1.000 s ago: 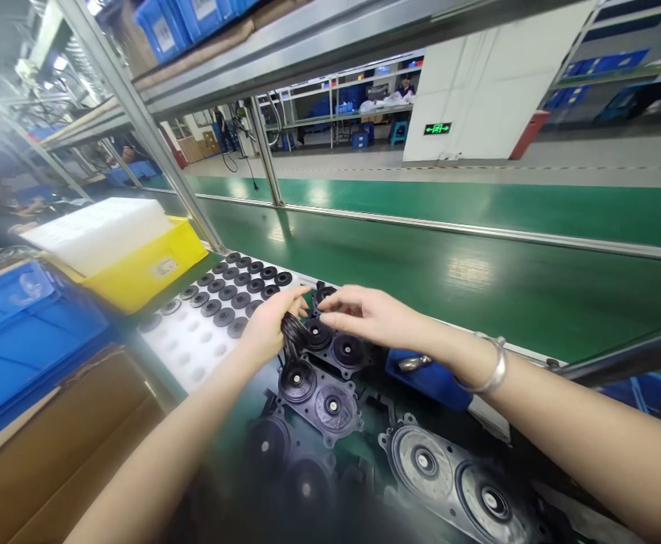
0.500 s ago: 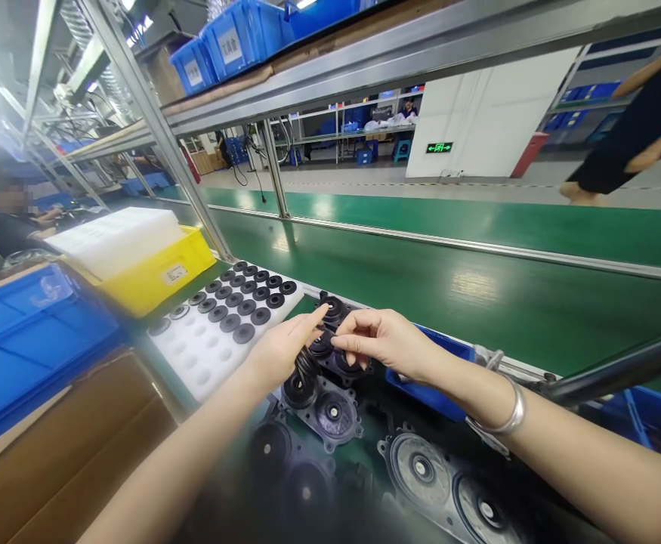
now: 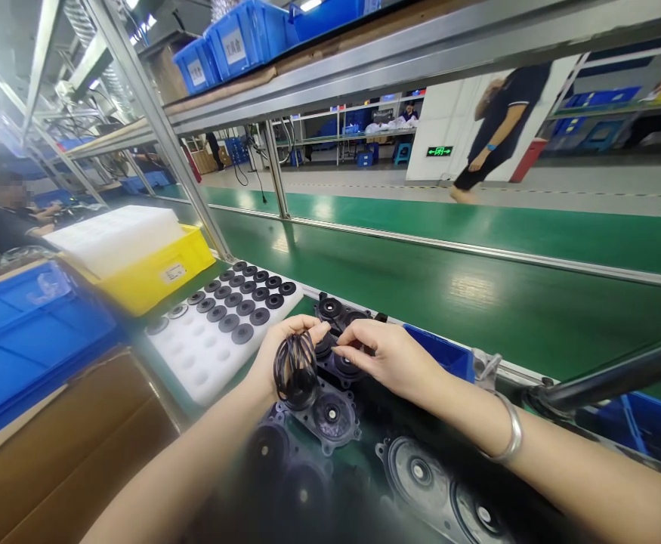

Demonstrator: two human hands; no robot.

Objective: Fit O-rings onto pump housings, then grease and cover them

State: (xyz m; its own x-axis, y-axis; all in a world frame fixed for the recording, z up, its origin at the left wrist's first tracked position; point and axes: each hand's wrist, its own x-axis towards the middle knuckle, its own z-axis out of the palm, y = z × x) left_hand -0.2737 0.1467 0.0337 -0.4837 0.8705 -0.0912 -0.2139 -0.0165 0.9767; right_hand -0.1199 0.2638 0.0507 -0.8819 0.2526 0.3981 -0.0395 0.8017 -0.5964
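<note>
A bundle of thin black rings, like rubber O-rings, hangs from my left hand, whose fingers are closed around it. My right hand is just to the right, thumb and forefinger brought together in a pinch. Whatever is between those fingertips is too small to make out. Beneath and beyond both hands lie dark twin-round housings, partly covered by my fingers. A grey metal housing with a pale centre sits below the bundle. Another twin-round housing lies nearer, at lower right.
Left of my hands, a white foam tray bears rows of black discs. Behind it stands a yellow bin; blue bins and a cardboard box are further left. A blue tray and dark bar lie right.
My left hand has turned, bringing the ring bundle into fuller view. My right hand has shifted slightly, still pinching. A person in the background has walked leftward.
</note>
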